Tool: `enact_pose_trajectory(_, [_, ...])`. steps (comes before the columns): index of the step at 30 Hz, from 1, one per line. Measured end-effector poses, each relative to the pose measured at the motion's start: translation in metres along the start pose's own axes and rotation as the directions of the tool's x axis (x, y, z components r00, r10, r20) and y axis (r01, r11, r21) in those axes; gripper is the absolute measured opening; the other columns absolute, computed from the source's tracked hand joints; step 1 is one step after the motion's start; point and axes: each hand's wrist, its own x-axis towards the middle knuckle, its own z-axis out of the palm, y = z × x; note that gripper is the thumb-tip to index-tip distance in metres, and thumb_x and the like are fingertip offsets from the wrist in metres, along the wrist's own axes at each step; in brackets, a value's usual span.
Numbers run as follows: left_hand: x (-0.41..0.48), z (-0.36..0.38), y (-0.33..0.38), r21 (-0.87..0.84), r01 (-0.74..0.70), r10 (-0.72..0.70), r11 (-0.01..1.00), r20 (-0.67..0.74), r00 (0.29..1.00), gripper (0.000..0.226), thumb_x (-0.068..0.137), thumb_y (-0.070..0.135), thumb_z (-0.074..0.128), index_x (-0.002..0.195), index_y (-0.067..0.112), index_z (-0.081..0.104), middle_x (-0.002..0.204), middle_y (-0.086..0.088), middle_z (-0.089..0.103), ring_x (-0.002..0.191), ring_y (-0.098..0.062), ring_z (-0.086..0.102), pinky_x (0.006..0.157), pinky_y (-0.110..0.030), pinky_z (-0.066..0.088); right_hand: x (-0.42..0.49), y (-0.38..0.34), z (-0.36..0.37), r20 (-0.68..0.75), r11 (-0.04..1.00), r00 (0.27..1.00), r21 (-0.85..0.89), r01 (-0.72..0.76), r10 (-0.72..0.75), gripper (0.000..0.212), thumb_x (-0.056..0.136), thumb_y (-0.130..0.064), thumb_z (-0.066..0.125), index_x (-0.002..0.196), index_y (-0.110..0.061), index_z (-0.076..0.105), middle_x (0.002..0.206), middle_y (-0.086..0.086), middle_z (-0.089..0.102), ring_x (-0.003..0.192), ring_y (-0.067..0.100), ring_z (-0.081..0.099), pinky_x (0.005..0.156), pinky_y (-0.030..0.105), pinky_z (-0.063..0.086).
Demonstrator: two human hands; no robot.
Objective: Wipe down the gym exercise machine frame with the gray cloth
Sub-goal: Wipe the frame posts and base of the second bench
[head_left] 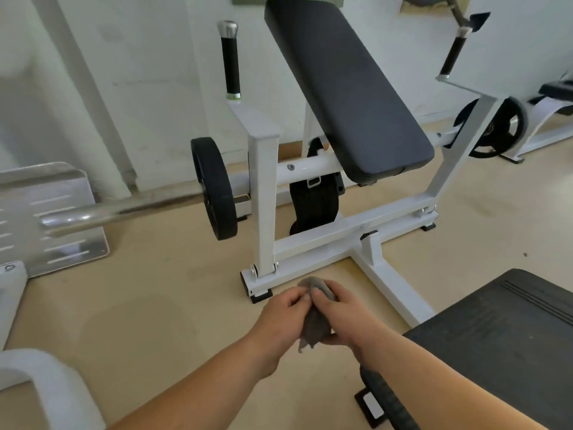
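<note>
You hold the gray cloth (pixel 314 328) bunched between both hands, above the floor (pixel 148 305), near the corner foot of the white machine frame (pixel 313 240) and apart from it. Your left hand (pixel 279 308) pinches the cloth's side with curled fingers, and your right hand (pixel 338 318) wraps its fingers over the top of the bundle. A tilted black pad (pixel 347 88) stands above the frame, with a black weight plate (pixel 214 187) beside its upright post

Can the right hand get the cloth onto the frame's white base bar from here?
Probably yes. The right hand and left hand both grip the gray cloth close in front of the base bar, and nothing stands between them.
</note>
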Motion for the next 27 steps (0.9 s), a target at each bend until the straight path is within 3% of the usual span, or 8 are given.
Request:
enact_pose_trajectory(4, [0.006, -0.013, 0.024, -0.005, 0.000, 0.000, 1.000, -0.023, 1.000, 0.031, 0.108, 0.028, 0.048, 0.103, 0.037, 0.077, 0.100, 0.003, 0.078, 0.092, -0.018, 0.076, 0.073, -0.031, 0.062, 0.010, -0.021, 0.012, -0.061, 0.998, 0.998, 0.066, -0.001, 0.005, 0.013, 0.105, -0.033, 0.056, 0.114, -0.032, 0.065, 0.105, 0.004, 0.073, 0.086, 0.024, 0.076, 0.068, 0.043, 0.065])
enact_pose_trajectory(6, [0.012, -0.017, 0.035, 0.039, -0.015, 0.018, 0.999, -0.083, 0.996, 0.029, 0.108, 0.025, 0.049, 0.109, 0.033, 0.076, 0.104, 0.003, 0.077, 0.096, -0.016, 0.074, 0.084, -0.036, 0.063, 0.016, -0.030, 0.008, -0.090, 1.000, 0.995, -0.010, 0.029, -0.030, 0.011, 0.105, -0.033, 0.056, 0.113, -0.032, 0.063, 0.106, 0.003, 0.070, 0.087, 0.023, 0.073, 0.060, 0.035, 0.063])
enact_pose_trajectory(11, [0.036, -0.056, 0.089, 0.331, -0.111, 0.217, 0.937, -0.303, 0.928, 0.033, 0.105, 0.026, 0.052, 0.137, 0.028, 0.059, 0.130, 0.006, 0.064, 0.118, -0.014, 0.061, 0.106, -0.039, 0.051, 0.042, -0.065, -0.011, -0.162, 0.973, 0.964, -0.130, 0.190, -0.210, 0.011, 0.103, -0.039, 0.058, 0.114, -0.041, 0.055, 0.106, -0.009, 0.065, 0.088, 0.008, 0.065, 0.065, 0.026, 0.055])
enact_pose_trajectory(14, [0.048, -0.092, 0.135, 0.481, -0.139, 0.353, 0.866, -0.389, 0.851, 0.034, 0.104, 0.026, 0.052, 0.137, 0.027, 0.059, 0.126, 0.012, 0.062, 0.112, -0.007, 0.057, 0.098, -0.026, 0.045, 0.061, -0.103, -0.012, -0.183, 0.933, 0.920, -0.176, 0.315, -0.345, 0.028, 0.100, -0.042, 0.062, 0.123, -0.041, 0.047, 0.105, -0.019, 0.059, 0.081, -0.001, 0.062, 0.055, 0.014, 0.047])
enact_pose_trajectory(16, [0.057, -0.109, 0.165, 0.581, -0.130, 0.423, 0.803, -0.403, 0.811, 0.033, 0.104, 0.025, 0.053, 0.136, 0.027, 0.059, 0.127, 0.011, 0.063, 0.109, -0.009, 0.058, 0.093, -0.026, 0.044, 0.075, -0.131, -0.009, -0.207, 0.887, 0.867, -0.198, 0.416, -0.453, 0.039, 0.097, -0.041, 0.067, 0.128, -0.040, 0.042, 0.106, -0.024, 0.056, 0.085, -0.009, 0.059, 0.053, 0.008, 0.046])
enact_pose_trajectory(21, [0.082, -0.118, 0.199, 0.792, 0.039, 0.456, 0.610, -0.390, 0.800, 0.044, 0.103, 0.029, 0.052, 0.146, 0.021, 0.050, 0.148, 0.005, 0.050, 0.132, -0.022, 0.052, 0.100, -0.032, 0.044, 0.104, -0.193, 0.002, -0.138, 0.796, 0.784, -0.130, 0.591, -0.605, 0.037, 0.097, -0.034, 0.069, 0.121, -0.042, 0.042, 0.106, -0.024, 0.058, 0.094, -0.022, 0.055, 0.060, 0.001, 0.046])
enact_pose_trajectory(25, [0.098, -0.115, 0.212, 0.732, -0.014, 0.512, 0.681, -0.462, 0.725, 0.046, 0.107, 0.022, 0.043, 0.153, 0.025, 0.041, 0.155, 0.009, 0.044, 0.140, -0.018, 0.045, 0.110, -0.028, 0.038, 0.128, -0.238, -0.005, -0.058, 0.666, 0.670, -0.197, 0.719, -0.740, 0.027, 0.101, -0.034, 0.062, 0.116, -0.048, 0.045, 0.104, -0.030, 0.059, 0.100, -0.019, 0.055, 0.069, 0.000, 0.046])
enact_pose_trajectory(27, [0.104, -0.111, 0.222, 0.693, -0.050, 0.480, 0.720, -0.444, 0.757, 0.048, 0.108, 0.022, 0.042, 0.155, 0.032, 0.039, 0.157, 0.013, 0.042, 0.143, -0.011, 0.041, 0.113, -0.022, 0.031, 0.139, -0.262, -0.008, 0.097, 0.580, 0.633, -0.313, 0.752, -0.768, 0.022, 0.103, -0.036, 0.057, 0.122, -0.043, 0.048, 0.106, -0.025, 0.060, 0.099, -0.009, 0.061, 0.073, 0.005, 0.048])
